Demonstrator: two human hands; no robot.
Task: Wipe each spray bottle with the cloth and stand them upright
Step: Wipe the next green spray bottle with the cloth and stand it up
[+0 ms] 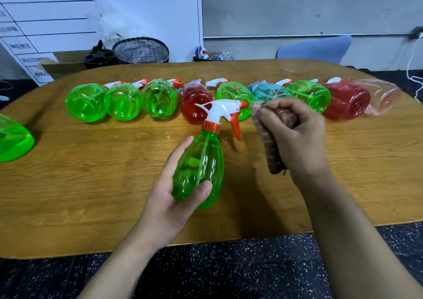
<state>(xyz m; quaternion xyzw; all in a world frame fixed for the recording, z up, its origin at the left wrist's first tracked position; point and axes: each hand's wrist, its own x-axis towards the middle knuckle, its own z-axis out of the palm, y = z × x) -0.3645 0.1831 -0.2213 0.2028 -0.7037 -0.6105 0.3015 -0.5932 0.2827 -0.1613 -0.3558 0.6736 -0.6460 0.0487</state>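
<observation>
My left hand [174,193] grips a green spray bottle [201,168] above the tabletop [91,173]; my right hand [295,136] clutches the brown cloth [270,152] just beside it. Wiping it comes next, I judge.

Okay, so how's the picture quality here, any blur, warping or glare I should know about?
Head view: wide-angle warping bows the table edge and the wall lines; the cloth in the right hand is smeared with motion blur at its top; the pink bottle far right is soft; the held green bottle in the left hand is sharp, with small highlights.
</observation>
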